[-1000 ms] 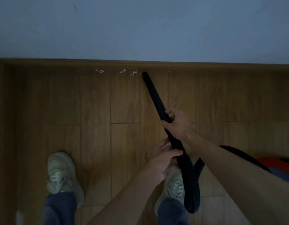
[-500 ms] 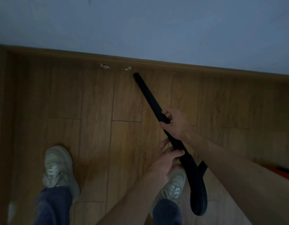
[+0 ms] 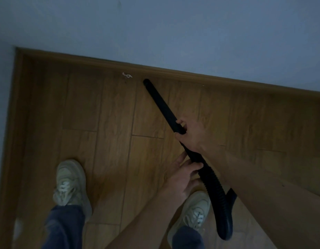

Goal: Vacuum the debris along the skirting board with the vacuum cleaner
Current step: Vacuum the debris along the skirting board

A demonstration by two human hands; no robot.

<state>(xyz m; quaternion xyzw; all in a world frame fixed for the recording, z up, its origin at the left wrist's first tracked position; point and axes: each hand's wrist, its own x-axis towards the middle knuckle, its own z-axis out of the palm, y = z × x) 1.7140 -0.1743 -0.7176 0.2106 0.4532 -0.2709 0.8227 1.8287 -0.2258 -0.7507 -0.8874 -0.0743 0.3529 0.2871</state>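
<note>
A black vacuum nozzle tube (image 3: 160,102) slants across the wooden floor, its tip close to the brown skirting board (image 3: 173,73). My right hand (image 3: 190,134) grips the tube partway along. My left hand (image 3: 184,174) holds it lower down, where the ribbed hose (image 3: 218,196) begins. One white curl of debris (image 3: 127,75) lies by the skirting board, just left of the nozzle tip and apart from it.
My two pale sneakers (image 3: 71,184) (image 3: 193,211) stand on the plank floor. The skirting board turns a corner at the left (image 3: 16,97). A grey-blue wall (image 3: 173,29) rises behind. The hose loops down at the lower right (image 3: 225,229).
The nozzle tip has moved left along the skirting board. Two of the three white scraps seen a second ago are gone; one remains. The view has tilted and shifted.
</note>
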